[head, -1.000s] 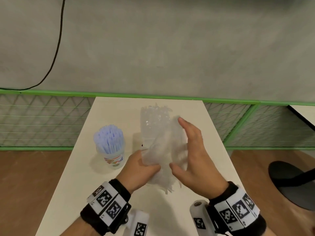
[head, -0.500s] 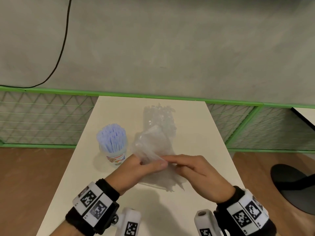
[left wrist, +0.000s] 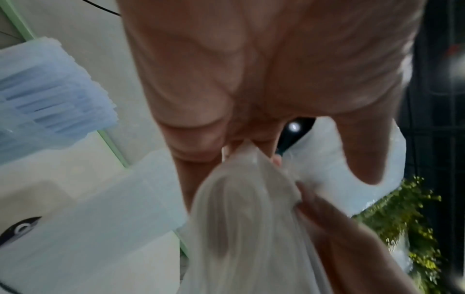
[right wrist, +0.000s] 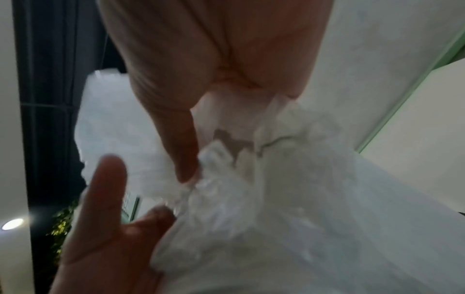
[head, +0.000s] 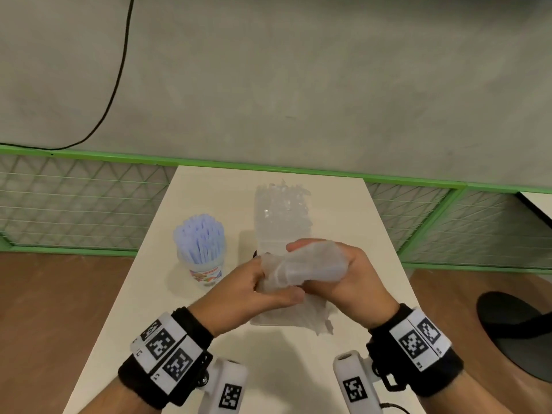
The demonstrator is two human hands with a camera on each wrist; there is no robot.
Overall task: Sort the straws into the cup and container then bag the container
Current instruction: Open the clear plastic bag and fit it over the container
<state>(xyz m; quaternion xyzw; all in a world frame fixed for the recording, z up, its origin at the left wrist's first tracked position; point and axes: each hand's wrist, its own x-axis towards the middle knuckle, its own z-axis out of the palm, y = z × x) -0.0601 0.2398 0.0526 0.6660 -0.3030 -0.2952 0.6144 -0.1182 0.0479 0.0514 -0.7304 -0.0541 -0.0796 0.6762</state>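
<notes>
A printed cup packed with pale blue straws stands at the table's left. A clear container of clear straws stands mid-table, just beyond my hands. Both hands hold a translucent plastic bag above the table. My left hand pinches its bunched end between thumb and fingers. My right hand curls round the other end, film draped over its fingers. In the left wrist view the bag hangs from the pinch beside the container. The right wrist view shows crumpled bag film.
Flat clear plastic lies on the cream table under my hands. A green mesh fence runs behind the table, below a grey wall. A dark stool seat stands at the right over wooden floor.
The bag went from spread upright to bunched between both hands. My right hand dropped, then turned so the film wraps its fingers; my left hand keeps its pinch.
</notes>
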